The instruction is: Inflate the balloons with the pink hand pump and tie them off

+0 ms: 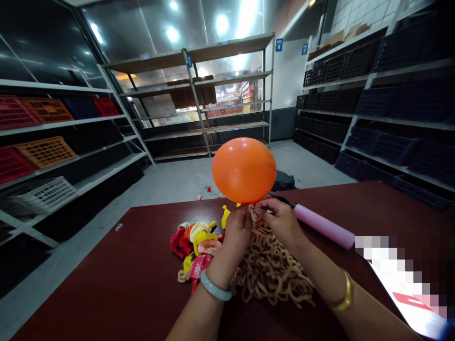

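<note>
A blown-up orange balloon (pixel 244 170) stands upright above the table's far edge, its neck end down. Both hands are closed just under it: my left hand (pixel 239 226) and my right hand (pixel 280 220) pinch at the neck, with a bit of tan loop between the fingertips. The fingers partly hide the neck itself. Below them lies a heap of tan fabric-like loops (pixel 273 270). Left of my left wrist is a pile of limp balloons (pixel 199 239) in red, yellow, pink and white. A pink cylinder like a hand pump (pixel 324 226) lies to the right.
The dark red table (pixel 106 274) carries all this. A white sheet with red print (pixel 408 298), partly blurred, lies at right. Small bits (pixel 208 188) are on the floor beyond. Metal shelves (pixel 199 94) stand behind; crates (pixel 46 151) fill the side racks.
</note>
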Demonstrator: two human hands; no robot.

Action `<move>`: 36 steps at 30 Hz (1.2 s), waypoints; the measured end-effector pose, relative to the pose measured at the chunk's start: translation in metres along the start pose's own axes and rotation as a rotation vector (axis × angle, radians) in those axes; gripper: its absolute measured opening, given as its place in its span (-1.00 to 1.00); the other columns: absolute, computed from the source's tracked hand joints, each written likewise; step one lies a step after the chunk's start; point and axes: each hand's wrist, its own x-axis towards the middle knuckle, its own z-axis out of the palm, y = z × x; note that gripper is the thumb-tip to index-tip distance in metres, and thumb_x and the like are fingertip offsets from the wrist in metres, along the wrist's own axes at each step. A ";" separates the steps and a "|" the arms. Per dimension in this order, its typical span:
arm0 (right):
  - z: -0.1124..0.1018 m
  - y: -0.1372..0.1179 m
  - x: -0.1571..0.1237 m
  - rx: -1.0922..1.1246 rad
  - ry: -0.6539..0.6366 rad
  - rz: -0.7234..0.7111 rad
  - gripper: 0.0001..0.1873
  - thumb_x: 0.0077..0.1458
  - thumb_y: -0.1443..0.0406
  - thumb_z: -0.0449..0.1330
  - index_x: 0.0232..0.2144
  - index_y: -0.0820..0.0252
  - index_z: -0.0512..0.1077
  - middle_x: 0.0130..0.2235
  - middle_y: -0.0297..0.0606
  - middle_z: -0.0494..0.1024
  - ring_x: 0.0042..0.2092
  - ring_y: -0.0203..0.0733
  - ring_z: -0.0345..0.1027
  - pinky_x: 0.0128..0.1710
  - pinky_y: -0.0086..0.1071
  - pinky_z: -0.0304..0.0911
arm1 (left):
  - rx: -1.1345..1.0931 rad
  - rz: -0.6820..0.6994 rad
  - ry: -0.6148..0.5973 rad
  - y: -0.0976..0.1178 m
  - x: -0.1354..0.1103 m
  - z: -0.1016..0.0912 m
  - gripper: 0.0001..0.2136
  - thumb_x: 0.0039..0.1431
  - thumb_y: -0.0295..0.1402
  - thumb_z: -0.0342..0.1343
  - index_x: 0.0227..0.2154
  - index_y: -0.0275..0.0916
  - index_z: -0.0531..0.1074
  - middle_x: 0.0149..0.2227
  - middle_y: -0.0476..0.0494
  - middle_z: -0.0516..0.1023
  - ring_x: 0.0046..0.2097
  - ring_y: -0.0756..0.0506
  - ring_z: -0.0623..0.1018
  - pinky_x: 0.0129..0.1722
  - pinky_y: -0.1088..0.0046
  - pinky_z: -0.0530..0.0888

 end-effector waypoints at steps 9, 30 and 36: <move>-0.003 -0.002 0.000 -0.158 0.003 -0.108 -0.86 0.07 0.20 0.16 -0.39 0.14 0.41 -0.35 -0.26 0.47 -0.34 -0.22 0.34 -0.38 -0.36 0.29 | -0.093 -0.064 0.050 0.000 -0.001 0.004 -0.82 0.19 -0.34 -0.01 -0.44 -0.24 0.43 -0.45 -0.10 0.45 -0.38 -0.06 0.39 -0.35 0.47 0.25; -0.009 -0.005 -0.002 -0.504 0.015 -0.386 -0.93 0.14 0.29 0.08 -0.35 0.14 0.35 -0.30 -0.23 0.43 -0.30 -0.21 0.33 -0.37 -0.38 0.26 | 0.012 0.033 -0.059 -0.001 0.000 -0.001 -0.82 0.19 -0.39 -0.05 -0.44 -0.25 0.44 -0.48 -0.08 0.42 -0.42 -0.04 0.35 -0.40 0.48 0.22; -0.005 -0.010 -0.006 -0.627 0.019 -0.450 -0.91 0.15 0.30 0.07 -0.37 0.15 0.35 -0.35 -0.24 0.43 -0.32 -0.22 0.31 -0.30 -0.35 0.21 | -0.003 -0.020 0.017 -0.003 0.000 0.001 -0.83 0.19 -0.37 -0.04 -0.42 -0.26 0.42 -0.46 -0.08 0.44 -0.40 -0.03 0.38 -0.38 0.49 0.24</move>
